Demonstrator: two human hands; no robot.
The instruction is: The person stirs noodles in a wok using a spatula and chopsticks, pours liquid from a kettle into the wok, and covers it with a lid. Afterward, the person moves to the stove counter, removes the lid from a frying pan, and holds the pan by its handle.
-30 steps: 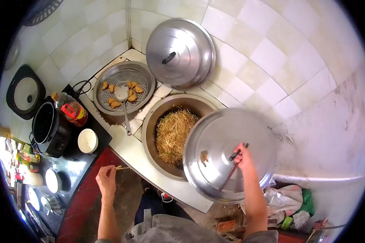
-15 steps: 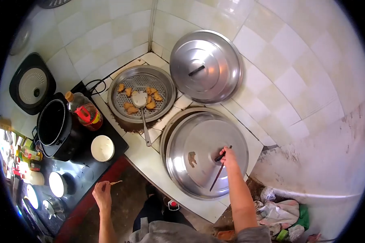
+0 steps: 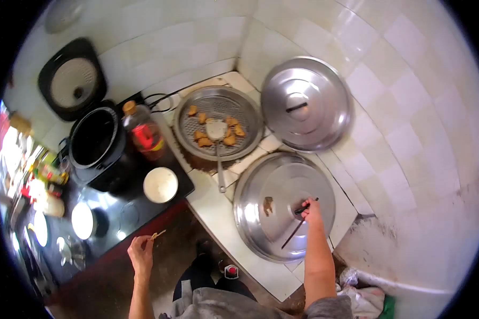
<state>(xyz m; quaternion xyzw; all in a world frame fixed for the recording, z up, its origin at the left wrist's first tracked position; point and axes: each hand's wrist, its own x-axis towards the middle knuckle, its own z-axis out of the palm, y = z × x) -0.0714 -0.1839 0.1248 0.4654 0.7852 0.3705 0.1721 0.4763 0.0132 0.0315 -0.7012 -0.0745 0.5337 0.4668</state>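
Note:
My right hand (image 3: 311,211) is closed around the dark knob of a large metal pot lid (image 3: 261,228). Dark chopsticks (image 3: 292,235) stick out of the same hand, slanting down over the lid. The lid lies over a pot set into the tiled counter; the pot's inside is hidden. On the left, over the floor, my left hand (image 3: 141,253) pinches a thin yellowish strip (image 3: 158,234), perhaps food. Behind the lid, a perforated steamer tray (image 3: 185,139) bears several golden-brown pieces (image 3: 230,140) and a metal spatula (image 3: 221,169) whose handle hangs over the rim.
A second metal lid (image 3: 324,117) leans against the tiled wall. On the dark left counter stand a white bowl (image 3: 160,185), a bottle with a red label (image 3: 145,133) and an open black cooker (image 3: 98,143). Plastic bags (image 3: 363,300) lie at the lower right.
The big lid has shifted over the pot, covering the rim that showed at its left. My right hand stays on the knob. The whole view has swung, moving the scene rightward.

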